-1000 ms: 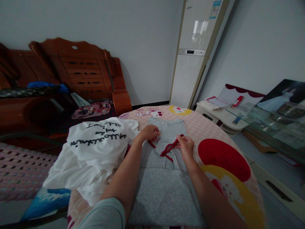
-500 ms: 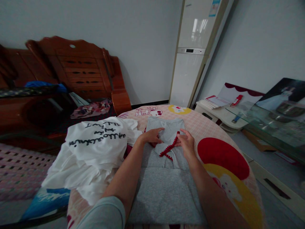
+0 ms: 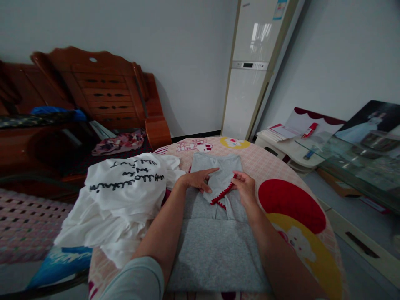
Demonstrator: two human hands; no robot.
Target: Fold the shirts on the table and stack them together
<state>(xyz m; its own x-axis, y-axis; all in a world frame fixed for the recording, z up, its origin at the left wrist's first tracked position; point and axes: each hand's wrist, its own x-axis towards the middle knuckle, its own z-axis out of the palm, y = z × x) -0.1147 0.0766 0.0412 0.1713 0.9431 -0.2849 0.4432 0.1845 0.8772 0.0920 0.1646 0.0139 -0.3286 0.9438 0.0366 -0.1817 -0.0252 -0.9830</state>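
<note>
A grey garment (image 3: 218, 254) with dark red scalloped trim lies spread on the round table in front of me. Its upper part is folded over, and the trimmed edge (image 3: 223, 194) runs slanting across it. My left hand (image 3: 201, 179) rests on the folded part, index finger stretched out and thumb apart. Between thumb and fingers, my right hand (image 3: 244, 186) pinches the upper end of the red trim. Left of the garment, a crumpled white shirt (image 3: 125, 196) with black lettering lies beside my left forearm.
A pink patterned cloth (image 3: 250, 160) covers the round table. Behind on the left is a wooden sofa (image 3: 106, 91); a tall air conditioner (image 3: 245, 100) stands in the corner. To the right are a white cabinet (image 3: 293, 156) with papers and a glass shelf (image 3: 340, 166).
My left hand has stretched its index finger forward and flattened the folded grey cloth. The right hand keeps its pinch on the trim, nearly in place.
</note>
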